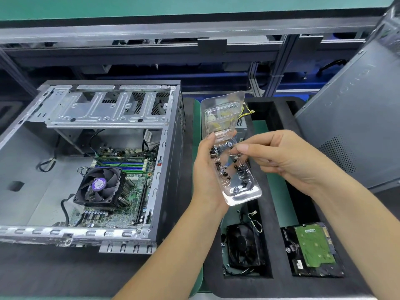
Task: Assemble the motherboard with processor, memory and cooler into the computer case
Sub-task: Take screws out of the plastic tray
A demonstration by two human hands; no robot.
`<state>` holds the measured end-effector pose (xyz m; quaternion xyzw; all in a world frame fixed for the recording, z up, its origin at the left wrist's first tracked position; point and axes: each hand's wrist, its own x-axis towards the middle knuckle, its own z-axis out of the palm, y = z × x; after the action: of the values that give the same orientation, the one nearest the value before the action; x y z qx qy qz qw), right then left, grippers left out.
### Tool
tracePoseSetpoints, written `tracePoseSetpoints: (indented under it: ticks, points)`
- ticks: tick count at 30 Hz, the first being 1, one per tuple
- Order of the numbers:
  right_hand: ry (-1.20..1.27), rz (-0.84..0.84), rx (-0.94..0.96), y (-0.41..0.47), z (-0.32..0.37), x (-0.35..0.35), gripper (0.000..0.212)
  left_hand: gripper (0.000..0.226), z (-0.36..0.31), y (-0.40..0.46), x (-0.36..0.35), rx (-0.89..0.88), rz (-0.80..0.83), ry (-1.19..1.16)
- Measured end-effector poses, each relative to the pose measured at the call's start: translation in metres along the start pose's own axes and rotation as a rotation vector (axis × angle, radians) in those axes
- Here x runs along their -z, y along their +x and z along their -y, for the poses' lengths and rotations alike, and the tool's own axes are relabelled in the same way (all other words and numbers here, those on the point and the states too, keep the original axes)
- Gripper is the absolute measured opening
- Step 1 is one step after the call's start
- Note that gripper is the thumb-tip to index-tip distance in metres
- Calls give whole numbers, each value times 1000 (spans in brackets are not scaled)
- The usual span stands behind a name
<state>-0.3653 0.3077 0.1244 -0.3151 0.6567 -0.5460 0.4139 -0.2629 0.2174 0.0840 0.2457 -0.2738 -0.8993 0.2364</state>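
Grey aluminium framing and a green band run along the back of the dark worktop (65, 273), where the open computer case (91, 161) lies on its side at the left. Inside it the motherboard (121, 204) sits flat on the case floor, with the black cooler (100, 186) fan over the processor position and the memory (121, 162) sticks in their slots just beyond it; the processor itself is hidden under the cooler. All of this lies well to the left of both hands.

Right of the case, above a black foam tray (275, 213), the left hand (207, 169) forms a grip around the side of a clear plastic clamshell box (236, 169), its lid hinged up and away. Small dark screws (225, 172) lie scattered in the lower half of the box. The right hand (279, 156) reaches in from the right with thumb and forefinger pinched together at the box's upper edge; whether a screw sits between them cannot be told.

In the tray's near pockets rest a black case fan (244, 247) and a hard drive (313, 250) with its green board up. A grey side panel (355, 118) leans at the far right
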Motion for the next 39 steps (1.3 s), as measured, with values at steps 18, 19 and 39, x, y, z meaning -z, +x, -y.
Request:
tracePoseSetpoints:
  ticks: [18,19,39]
  points:
    - [-1004,-156,291,1,11,-15,10,50,4,2,5,-53,-38,104]
    - [-1048,-158,297,1,11,-16,9,50,5,1,6,-47,-43,95]
    - [769,92,-341,4,-11,12,16,51,15,10,21,16,-86,1]
